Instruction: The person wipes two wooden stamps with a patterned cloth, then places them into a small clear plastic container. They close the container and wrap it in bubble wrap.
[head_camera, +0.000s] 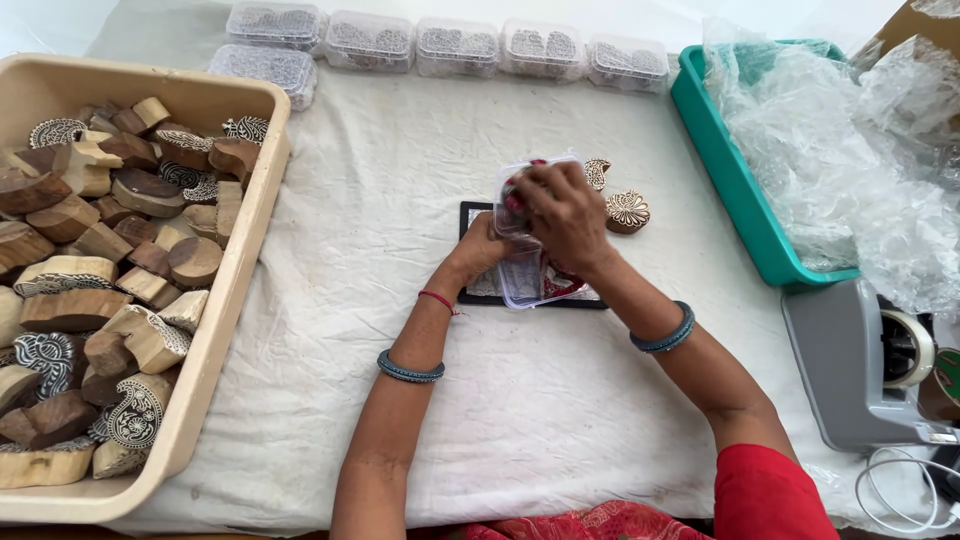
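A clear plastic box (525, 275) with its hinged lid up is held at the middle of the table over a black-framed pad (470, 215). My left hand (480, 250) grips the box from the left side. My right hand (565, 215) is closed over the top of the box, pressing something red and dark inside it. Two carved wooden printing blocks (628, 211) lie just right of my right hand on the white cloth (400, 200).
A beige tub (245, 260) full of several carved wooden blocks fills the left. Closed clear boxes (455, 45) line the far edge. A teal tray (730, 180) with crumpled plastic wrap stands at right, a grey tape dispenser (870, 370) nearer.
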